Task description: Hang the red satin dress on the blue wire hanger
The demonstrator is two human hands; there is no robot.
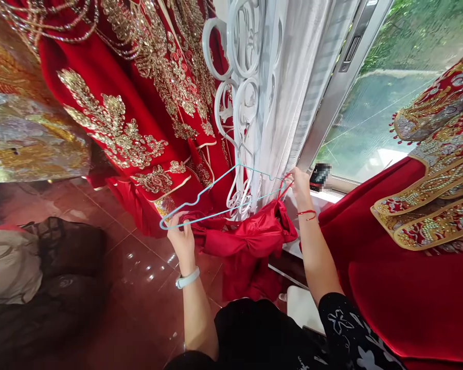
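Observation:
A thin light-blue wire hanger (pixel 216 191) stretches between my two hands, its hook up against a white ornamental rack (pixel 239 103). My left hand (pixel 181 237) is closed on the hanger's left end and on a fold of plain red satin garment (pixel 250 234) bunched below the hanger. My right hand (pixel 299 185) pinches a thin red strap of that garment at the hanger's right end. A white band sits on my left wrist, a red string on my right.
Red gowns with gold embroidery (pixel 139 92) hang at the upper left. Another embroidered red garment (pixel 432 195) lies at the right. A window (pixel 378 103) is behind white curtains (pixel 289 77). Dark bags (pixel 54 277) sit on the glossy red-brown floor (pixel 139 288).

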